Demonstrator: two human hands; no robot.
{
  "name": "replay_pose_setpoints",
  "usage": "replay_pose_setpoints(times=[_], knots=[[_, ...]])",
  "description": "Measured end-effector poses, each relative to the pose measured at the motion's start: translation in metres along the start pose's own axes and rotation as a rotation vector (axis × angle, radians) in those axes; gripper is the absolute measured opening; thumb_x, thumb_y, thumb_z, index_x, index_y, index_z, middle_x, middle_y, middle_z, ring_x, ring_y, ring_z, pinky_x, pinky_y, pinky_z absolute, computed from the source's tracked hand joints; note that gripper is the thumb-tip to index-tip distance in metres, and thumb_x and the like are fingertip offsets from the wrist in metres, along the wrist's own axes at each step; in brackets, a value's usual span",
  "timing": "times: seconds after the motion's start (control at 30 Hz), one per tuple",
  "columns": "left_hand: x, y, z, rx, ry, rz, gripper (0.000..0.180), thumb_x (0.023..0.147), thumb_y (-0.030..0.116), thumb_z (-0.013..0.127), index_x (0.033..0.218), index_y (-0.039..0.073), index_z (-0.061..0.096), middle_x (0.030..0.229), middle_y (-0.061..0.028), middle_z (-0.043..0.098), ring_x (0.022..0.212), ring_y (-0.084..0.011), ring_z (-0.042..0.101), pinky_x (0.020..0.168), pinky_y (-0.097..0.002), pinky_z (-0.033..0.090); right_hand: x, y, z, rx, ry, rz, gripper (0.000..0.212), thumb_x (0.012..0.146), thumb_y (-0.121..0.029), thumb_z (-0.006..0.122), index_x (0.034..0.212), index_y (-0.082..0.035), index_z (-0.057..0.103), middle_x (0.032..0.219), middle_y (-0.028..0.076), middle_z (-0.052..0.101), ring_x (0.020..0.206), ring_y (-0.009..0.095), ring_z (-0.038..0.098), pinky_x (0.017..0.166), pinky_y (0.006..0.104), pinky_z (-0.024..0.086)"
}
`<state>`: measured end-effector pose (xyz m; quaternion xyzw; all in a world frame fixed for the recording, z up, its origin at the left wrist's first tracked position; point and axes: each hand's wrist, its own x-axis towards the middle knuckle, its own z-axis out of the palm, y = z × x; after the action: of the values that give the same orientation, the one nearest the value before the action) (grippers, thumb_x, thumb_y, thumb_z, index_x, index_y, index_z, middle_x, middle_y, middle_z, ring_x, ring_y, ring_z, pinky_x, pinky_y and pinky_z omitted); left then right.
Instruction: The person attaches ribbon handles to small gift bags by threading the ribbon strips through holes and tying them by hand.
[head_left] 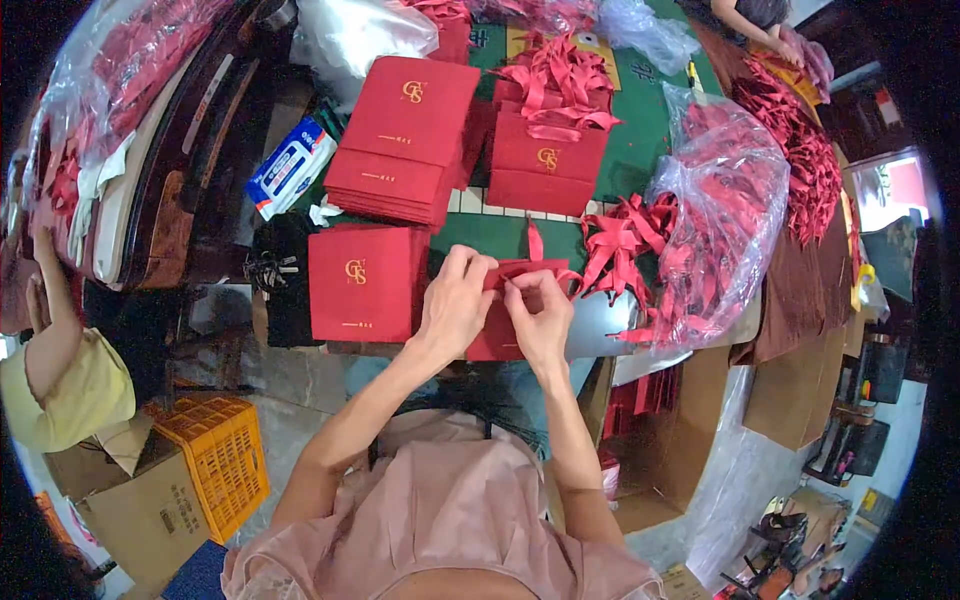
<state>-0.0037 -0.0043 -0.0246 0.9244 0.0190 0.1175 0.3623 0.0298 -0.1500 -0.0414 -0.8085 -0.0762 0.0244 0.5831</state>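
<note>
In front of me a small red paper bag [495, 342] lies at the table's near edge, partly hidden by my hands. My left hand [455, 303] is closed on its upper left part, fingers bent over the top. At the top edge, my right hand [540, 310] pinches with thumb and forefinger; a short red ribbon [534, 240] sticks up just beyond. Whether the fingertips also grip ribbon is hidden. Left of my left hand sits a stack of flat red bags [365, 285] with gold print. Loose red ribbons [622, 245] lie to the right of my right hand.
Farther back stand a taller red stack [405, 135] and bags with ribbon handles [545, 165]. A clear plastic sack of ribbons [715, 220] bulges at the right. Open cardboard boxes [690, 440] stand below. An orange crate [215, 465] and another person's arm [55, 310] are at the left.
</note>
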Motion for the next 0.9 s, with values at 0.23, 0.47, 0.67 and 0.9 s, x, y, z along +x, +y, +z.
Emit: replay_pose_setpoints(times=[0.23,0.47,0.67,0.9], knots=[[0.003,-0.003,-0.003,-0.103,-0.041,-0.003,0.021,0.087,0.002,0.064,0.105,0.004,0.055,0.101,-0.0165,0.057,0.091,-0.04,0.063,0.072,-0.0478,0.053,-0.003,-0.004,-0.002,0.059,-0.039,0.059,0.008,0.085,-0.002,0.07,0.089,0.0,0.063,0.08,0.007,0.066,0.073,0.012,0.064,0.068,0.027,0.051],[0.007,-0.008,-0.007,-0.186,-0.143,-0.133,0.008,0.093,0.004,0.055,0.101,0.002,0.055,0.089,-0.0209,0.065,0.086,-0.0418,0.065,0.071,-0.0506,0.051,-0.003,0.004,-0.001,0.083,-0.115,-0.018,0.006,0.083,0.001,0.068,0.086,0.0,0.063,0.081,0.007,0.066,0.074,0.012,0.064,0.068,0.0269,0.051],[0.008,-0.01,-0.01,-0.351,-0.147,-0.184,0.009,0.092,0.003,0.055,0.1,0.001,0.057,0.089,-0.0202,0.067,0.086,-0.0405,0.066,0.073,-0.0475,0.052,-0.005,0.002,-0.003,0.169,-0.117,0.067,0.007,0.082,0.0,0.069,0.086,0.0,0.063,0.081,0.007,0.066,0.076,0.011,0.064,0.069,0.0264,0.051],[0.001,0.002,-0.01,-0.313,-0.032,-0.099,0.01,0.09,0.002,0.055,0.1,0.002,0.059,0.09,-0.0196,0.066,0.086,-0.0406,0.066,0.073,-0.0462,0.053,-0.003,-0.014,-0.002,0.039,-0.084,-0.007,0.01,0.081,-0.002,0.07,0.085,-0.002,0.062,0.081,0.01,0.065,0.074,0.02,0.066,0.066,0.0322,0.051]])
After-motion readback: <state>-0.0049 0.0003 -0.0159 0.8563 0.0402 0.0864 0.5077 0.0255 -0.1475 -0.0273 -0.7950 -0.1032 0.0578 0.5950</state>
